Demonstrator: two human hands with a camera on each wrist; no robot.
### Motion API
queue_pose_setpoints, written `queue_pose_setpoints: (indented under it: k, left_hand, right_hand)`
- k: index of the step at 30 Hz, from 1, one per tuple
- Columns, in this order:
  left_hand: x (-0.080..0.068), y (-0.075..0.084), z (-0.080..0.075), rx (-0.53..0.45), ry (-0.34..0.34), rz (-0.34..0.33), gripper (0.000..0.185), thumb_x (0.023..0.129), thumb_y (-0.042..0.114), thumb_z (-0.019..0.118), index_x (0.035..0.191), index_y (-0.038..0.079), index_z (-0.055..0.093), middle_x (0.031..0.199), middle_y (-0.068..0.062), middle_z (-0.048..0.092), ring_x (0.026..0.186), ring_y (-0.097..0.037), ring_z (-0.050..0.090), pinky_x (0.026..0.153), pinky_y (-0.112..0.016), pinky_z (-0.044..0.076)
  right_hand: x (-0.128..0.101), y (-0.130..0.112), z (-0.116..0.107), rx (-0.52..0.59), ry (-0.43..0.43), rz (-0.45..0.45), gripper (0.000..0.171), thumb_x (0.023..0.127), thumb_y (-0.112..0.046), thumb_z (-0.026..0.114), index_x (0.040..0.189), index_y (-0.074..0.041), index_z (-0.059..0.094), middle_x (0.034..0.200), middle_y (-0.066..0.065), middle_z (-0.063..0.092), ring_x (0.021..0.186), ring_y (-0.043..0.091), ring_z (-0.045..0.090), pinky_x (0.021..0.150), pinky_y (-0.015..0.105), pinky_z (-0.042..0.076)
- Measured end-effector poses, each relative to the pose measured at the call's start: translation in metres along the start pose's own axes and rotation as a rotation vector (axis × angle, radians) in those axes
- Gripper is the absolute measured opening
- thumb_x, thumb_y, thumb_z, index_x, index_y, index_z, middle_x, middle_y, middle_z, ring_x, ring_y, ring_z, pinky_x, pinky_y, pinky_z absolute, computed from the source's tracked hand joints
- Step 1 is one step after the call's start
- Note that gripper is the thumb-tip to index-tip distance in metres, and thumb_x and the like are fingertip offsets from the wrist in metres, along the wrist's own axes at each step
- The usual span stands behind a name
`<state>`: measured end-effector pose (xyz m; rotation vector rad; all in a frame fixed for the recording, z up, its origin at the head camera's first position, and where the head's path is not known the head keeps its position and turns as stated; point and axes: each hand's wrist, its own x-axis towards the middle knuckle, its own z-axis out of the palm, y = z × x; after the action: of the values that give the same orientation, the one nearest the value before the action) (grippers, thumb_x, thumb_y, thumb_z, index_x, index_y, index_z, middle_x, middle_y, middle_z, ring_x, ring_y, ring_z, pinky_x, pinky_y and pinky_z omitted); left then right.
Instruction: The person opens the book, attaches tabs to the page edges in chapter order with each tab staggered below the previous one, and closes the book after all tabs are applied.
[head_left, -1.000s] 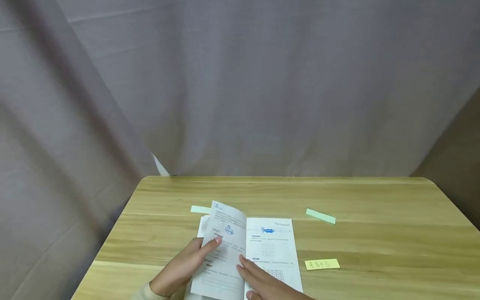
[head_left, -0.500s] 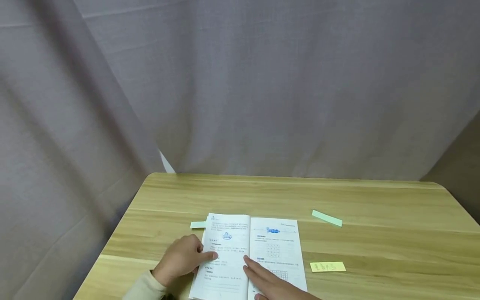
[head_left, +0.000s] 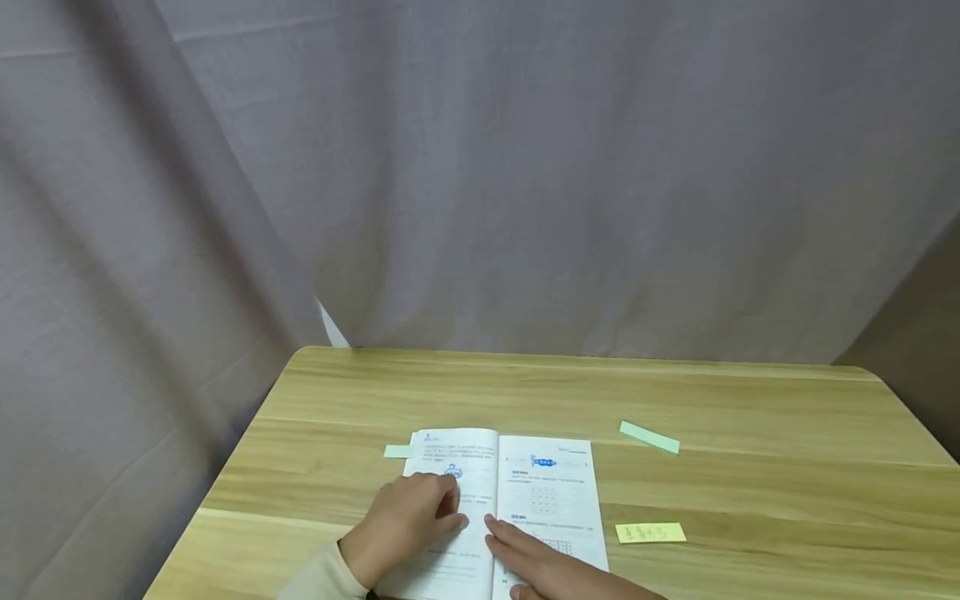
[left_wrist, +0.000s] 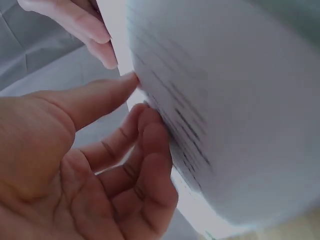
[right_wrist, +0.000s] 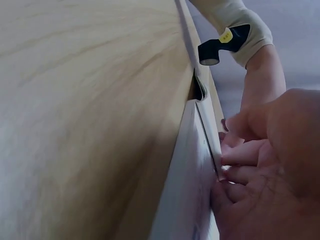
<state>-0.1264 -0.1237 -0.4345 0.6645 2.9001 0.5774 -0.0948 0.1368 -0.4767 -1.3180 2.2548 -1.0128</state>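
An open book with printed text and blue headings lies flat on the wooden table. My left hand rests on its left page with the fingers curled. In the left wrist view the thumb and bent fingertips of the left hand touch the page, with no object between them. On the right page, near the spine, my right hand lies with straight fingers. A green paper strip sticks out past the book's left edge; the rest of it is hidden under the pages.
To the right of the book lie a second green strip and a yellow slip with handwriting. The table ends at a grey curtain. In the right wrist view a black wrist camera sits on the left sleeve.
The raised leaf, lifted by the left hand, has come down flat onto the left side. The left hand has then moved right across that page. The right hand stays near the spine.
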Motion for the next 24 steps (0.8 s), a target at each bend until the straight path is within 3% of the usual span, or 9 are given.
queue_pose_setpoints:
  k: [4,7,10,13,16,19,24]
  left_hand:
    - [0.004,0.007,0.005,0.005,0.005,0.102,0.020,0.088,0.011,0.085,0.087,0.019,0.066,0.079,0.011,0.058,0.070,-0.002,0.051,0.061,-0.020,0.049]
    - [0.005,0.014,0.007,0.065,0.028,0.171,0.023,0.087,0.007,0.086,0.104,0.013,0.073,0.103,0.005,0.067,0.093,-0.008,0.062,0.081,-0.024,0.058]
    - [0.001,0.023,0.009,0.122,0.046,0.248,0.031,0.086,0.006,0.085,0.114,0.011,0.075,0.123,-0.002,0.067,0.111,-0.015,0.065,0.091,-0.025,0.059]
    - [-0.006,0.032,0.014,0.168,0.022,0.335,0.029,0.087,0.014,0.086,0.114,0.012,0.077,0.130,-0.005,0.067,0.120,-0.020,0.066,0.095,-0.026,0.059]
    - [-0.011,0.042,0.020,0.247,-0.019,0.401,0.039,0.088,0.041,0.085,0.114,0.013,0.078,0.129,-0.005,0.070,0.127,-0.024,0.065,0.104,-0.032,0.056]
    - [-0.013,0.047,0.029,0.317,-0.001,0.443,0.055,0.084,0.063,0.079,0.112,0.015,0.079,0.123,-0.005,0.073,0.125,-0.032,0.067,0.094,-0.039,0.062]
    - [-0.014,0.046,0.045,0.395,0.138,0.498,0.061,0.091,0.072,0.066,0.100,0.013,0.078,0.109,-0.009,0.074,0.108,-0.043,0.073,0.062,-0.043,0.065]
  right_hand:
    - [-0.009,0.006,0.002,-0.146,0.044,-0.044,0.056,0.112,-0.027,0.049,0.154,0.011,0.043,0.164,0.030,0.036,0.157,0.034,0.031,0.121,0.038,0.039]
    - [-0.020,0.008,0.002,-0.245,0.085,0.008,0.064,0.110,-0.042,0.054,0.153,0.006,0.049,0.163,0.025,0.041,0.154,0.033,0.037,0.116,0.039,0.046]
    - [-0.031,0.008,-0.001,-0.361,0.134,0.050,0.076,0.103,-0.058,0.058,0.151,0.002,0.054,0.160,0.022,0.046,0.150,0.033,0.044,0.109,0.039,0.052]
    - [-0.041,0.007,-0.005,-0.481,0.184,0.086,0.085,0.097,-0.069,0.060,0.146,0.000,0.059,0.155,0.022,0.051,0.142,0.037,0.051,0.102,0.040,0.056]
    - [-0.048,0.006,-0.007,-0.599,0.227,0.129,0.088,0.093,-0.076,0.061,0.139,-0.001,0.065,0.148,0.022,0.057,0.133,0.041,0.057,0.098,0.042,0.058]
    - [-0.054,0.006,-0.010,-0.643,0.252,0.177,0.082,0.092,-0.074,0.063,0.133,-0.003,0.068,0.143,0.020,0.061,0.127,0.042,0.060,0.096,0.046,0.058]
    - [-0.058,0.002,-0.018,-0.563,0.265,0.261,0.058,0.097,-0.052,0.069,0.128,-0.003,0.070,0.140,0.020,0.062,0.124,0.043,0.060,0.095,0.053,0.057]
